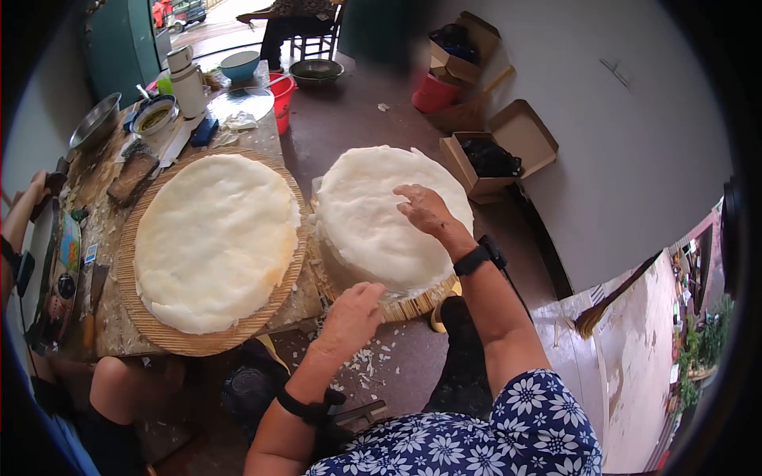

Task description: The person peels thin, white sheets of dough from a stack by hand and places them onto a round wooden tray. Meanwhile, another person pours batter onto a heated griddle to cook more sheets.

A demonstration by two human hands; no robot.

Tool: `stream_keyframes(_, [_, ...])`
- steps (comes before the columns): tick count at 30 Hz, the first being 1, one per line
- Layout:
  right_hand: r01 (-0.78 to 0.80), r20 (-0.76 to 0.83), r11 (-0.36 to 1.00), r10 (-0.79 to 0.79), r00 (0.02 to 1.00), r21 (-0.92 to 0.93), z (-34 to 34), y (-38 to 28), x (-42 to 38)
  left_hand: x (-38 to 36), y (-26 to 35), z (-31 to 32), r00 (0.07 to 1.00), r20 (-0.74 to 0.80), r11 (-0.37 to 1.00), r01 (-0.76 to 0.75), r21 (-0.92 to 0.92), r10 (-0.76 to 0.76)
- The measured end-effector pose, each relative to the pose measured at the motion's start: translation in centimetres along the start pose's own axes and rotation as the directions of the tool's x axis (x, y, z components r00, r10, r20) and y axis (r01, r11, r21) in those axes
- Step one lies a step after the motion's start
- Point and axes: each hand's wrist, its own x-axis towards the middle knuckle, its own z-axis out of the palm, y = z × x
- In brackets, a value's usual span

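A thick stack of thin, round white sheets (pixel 381 198), like dough wrappers, rests on a round straw mat (pixel 417 305) in front of me. My right hand (pixel 429 213) is over the right part of the stack, fingers stretched out and somewhat apart. At the stack's near edge is my left hand (pixel 353 317), its fingers bent and close together; whether they pinch a sheet edge I cannot tell. Left of it, on a wooden table, a second round of white sheets (pixel 214 242) covers most of a woven round mat (pixel 135 293).
Another person's hand (pixel 36 190) grips a dark handle at the far left. A thermos (pixel 187 89), a bowl (pixel 155 117) and a metal basin (pixel 97 120) stand on the cluttered table (pixel 111 202). Opened cardboard boxes (pixel 524 139) sit by the wall; white scraps litter the floor.
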Motion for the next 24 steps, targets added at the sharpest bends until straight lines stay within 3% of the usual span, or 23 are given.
stream_keyframes(5, [-0.2,-0.114,0.98,0.199,0.973,0.002,-3.7,6.2,-6.0,0.6,-0.3,0.5,0.999,-0.016,0.998,0.048,-0.028,-0.048])
stream_keyframes(7, [-0.387,-0.304,0.922,0.365,0.88,-0.014,-4.9,7.1,-8.0,0.9,-0.5,0.9,0.999,-0.041,0.999,0.035,-0.012,-0.035])
stream_keyframes(8, [-0.395,-0.309,0.919,0.372,0.875,-0.012,-5.0,7.3,-8.9,1.0,-0.4,1.1,0.997,-0.073,1.0,0.031,0.005,-0.031])
stream_keyframes(9, [-0.326,-0.322,0.94,0.281,0.904,-0.097,-5.0,7.2,-9.8,1.3,-0.2,1.2,0.99,-0.015,0.989,0.137,-0.047,-0.138])
stream_keyframes(10, [-0.256,-0.327,0.949,0.188,0.926,-0.181,-4.9,7.1,-10.6,1.5,0.1,1.3,0.991,-0.007,0.991,0.13,-0.043,-0.13])
stream_keyframes(12, [-0.239,-0.259,0.945,0.179,0.949,-0.221,-3.4,8.0,-11.7,2.0,0.7,1.3,0.966,0.071,0.969,0.247,0.018,-0.248])
stream_keyframes(14, [-0.194,-0.177,0.869,0.126,0.976,-0.455,-2.6,8.2,-12.8,2.2,0.7,1.7,0.961,0.086,0.963,0.254,0.088,-0.261])
stream_keyframes(15, [-0.27,-0.112,0.84,0.247,0.963,-0.471,-2.7,8.2,-13.0,2.3,0.6,1.8,0.956,0.092,0.952,0.265,0.151,-0.28])
stream_keyframes(16, [-0.278,-0.116,0.84,0.254,0.96,-0.465,-2.9,8.3,-13.2,2.2,0.5,1.9,0.956,0.097,0.953,0.26,0.158,-0.277])
stream_keyframes(18, [-0.456,-0.138,0.742,0.451,0.882,-0.491,-3.1,8.6,-13.5,2.2,0.2,2.1,0.96,0.083,0.952,0.25,0.177,-0.267])
stream_keyframes(19, [-0.462,-0.14,0.741,0.456,0.879,-0.487,-3.2,8.8,-13.5,2.2,0.1,2.1,0.96,0.087,0.952,0.246,0.181,-0.264])
stream_keyframes(21, [-0.366,-0.306,0.857,0.262,0.915,-0.363,-3.3,8.8,-13.3,2.2,-0.2,2.2,0.964,0.077,0.957,0.241,0.159,-0.256])
stream_keyframes(24, [-0.312,-0.18,0.882,0.264,0.948,-0.352,-3.3,8.4,-12.4,2.2,-0.6,2.1,0.971,0.051,0.968,0.227,0.108,-0.233])
